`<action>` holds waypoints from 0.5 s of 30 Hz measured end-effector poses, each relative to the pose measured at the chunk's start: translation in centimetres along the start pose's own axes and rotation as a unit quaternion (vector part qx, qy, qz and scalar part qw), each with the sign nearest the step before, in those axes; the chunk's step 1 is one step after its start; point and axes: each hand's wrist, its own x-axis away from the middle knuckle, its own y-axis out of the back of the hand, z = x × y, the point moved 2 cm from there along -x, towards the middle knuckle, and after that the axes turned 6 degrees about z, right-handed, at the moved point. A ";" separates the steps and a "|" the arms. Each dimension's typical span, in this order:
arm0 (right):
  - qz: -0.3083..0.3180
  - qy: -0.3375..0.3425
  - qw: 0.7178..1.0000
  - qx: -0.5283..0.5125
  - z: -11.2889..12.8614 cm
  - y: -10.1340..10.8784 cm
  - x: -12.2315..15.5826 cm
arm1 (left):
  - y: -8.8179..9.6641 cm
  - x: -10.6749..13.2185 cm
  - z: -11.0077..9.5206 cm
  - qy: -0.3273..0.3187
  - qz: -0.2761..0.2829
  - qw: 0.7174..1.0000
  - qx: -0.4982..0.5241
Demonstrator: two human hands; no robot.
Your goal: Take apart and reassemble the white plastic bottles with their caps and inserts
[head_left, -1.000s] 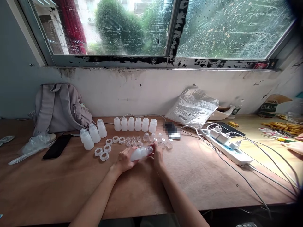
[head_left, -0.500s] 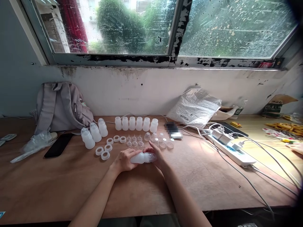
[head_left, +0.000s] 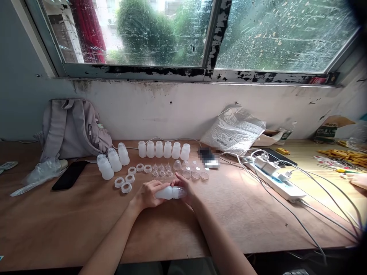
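Observation:
A frosted white baby bottle (head_left: 164, 193) lies sideways between my hands, just above or on the wooden table; I cannot tell which. My left hand (head_left: 146, 195) is closed around its body. At the other end, my right hand (head_left: 189, 191) grips the clear cap (head_left: 179, 192), partly covering it. Beyond my hands are several clear teats (head_left: 155, 174) and clear domed caps (head_left: 195, 175). White screw rings (head_left: 126, 187) lie to their left. Several uncapped bottles (head_left: 159, 149) stand in a row behind, and three capped bottles (head_left: 105, 169) stand at the left.
On the left sit a grey backpack (head_left: 67, 130), a black phone (head_left: 70, 176) and a plastic bag (head_left: 43, 175). To the right, a white power strip (head_left: 286, 188) trails cables to the table's front edge. A silver padded bag (head_left: 233, 130) leans on the wall.
Both hands still hold the bottle in nearly the same place, with only a slight shift of the fingers. The whole view has moved a little.

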 end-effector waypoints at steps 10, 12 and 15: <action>-0.034 0.002 0.999 -0.010 -0.3 -0.1 -0.2 | -0.3 0.0 0.2 0.015 0.013 1.000 -0.016; -0.029 0.004 0.999 -0.012 -0.3 -0.2 -0.2 | -0.3 0.0 0.1 0.019 0.016 0.999 -0.025; -0.032 0.008 0.999 -0.010 -0.2 -0.4 0.0 | -0.4 0.0 0.1 0.023 0.021 0.999 -0.038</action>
